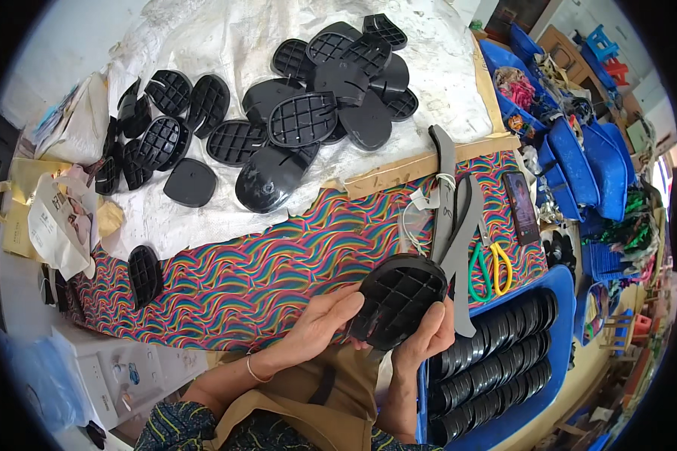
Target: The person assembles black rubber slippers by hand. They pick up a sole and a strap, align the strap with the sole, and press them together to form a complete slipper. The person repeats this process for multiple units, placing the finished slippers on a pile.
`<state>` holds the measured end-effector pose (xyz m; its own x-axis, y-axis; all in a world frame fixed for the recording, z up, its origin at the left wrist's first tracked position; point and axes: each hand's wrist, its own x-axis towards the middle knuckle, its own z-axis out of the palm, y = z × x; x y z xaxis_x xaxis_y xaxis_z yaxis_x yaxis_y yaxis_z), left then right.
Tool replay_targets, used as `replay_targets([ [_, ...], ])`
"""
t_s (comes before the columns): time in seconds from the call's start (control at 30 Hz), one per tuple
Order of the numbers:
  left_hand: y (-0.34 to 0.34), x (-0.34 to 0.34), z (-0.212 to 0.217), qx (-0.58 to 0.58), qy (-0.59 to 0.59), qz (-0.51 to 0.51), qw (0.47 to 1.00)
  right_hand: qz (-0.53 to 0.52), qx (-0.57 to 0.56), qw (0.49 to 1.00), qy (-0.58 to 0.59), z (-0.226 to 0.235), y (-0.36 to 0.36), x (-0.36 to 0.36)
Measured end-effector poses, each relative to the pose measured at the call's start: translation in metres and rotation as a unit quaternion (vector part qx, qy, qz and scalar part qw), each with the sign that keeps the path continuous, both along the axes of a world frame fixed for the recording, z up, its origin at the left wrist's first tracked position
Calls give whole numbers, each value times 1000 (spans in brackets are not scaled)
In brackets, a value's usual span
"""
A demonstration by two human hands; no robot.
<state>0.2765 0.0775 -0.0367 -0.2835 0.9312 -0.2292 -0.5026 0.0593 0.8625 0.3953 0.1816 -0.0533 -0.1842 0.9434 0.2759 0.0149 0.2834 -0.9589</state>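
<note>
Both my hands hold one black plastic sole piece [396,298] with a gridded underside, just above my lap. My left hand [320,325] grips its left edge, fingers flat along it. My right hand [431,335] cups its lower right side. Right beside it, grey straps [454,218] lie on the wavy multicoloured cloth [263,263]. A pile of similar black sole pieces [308,113] lies farther away on a white sheet [226,45].
Scissors with green and yellow handles [490,272] lie by the straps. A phone [521,207] rests at the cloth's right end. A blue bin [560,289] at my right holds stacked black pieces. One lone sole piece [144,275] sits left. Blue crates [587,165] stand right.
</note>
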Motion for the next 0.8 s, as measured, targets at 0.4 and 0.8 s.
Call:
replay_targets([
  [0.4,-4,1,-8,-19,352,77,933,9,-5,1000,-2,-15,-4,6],
  [0.8,16,-10,-6,1,555,105,825,79,-33,996,-11,-11,-9,16],
])
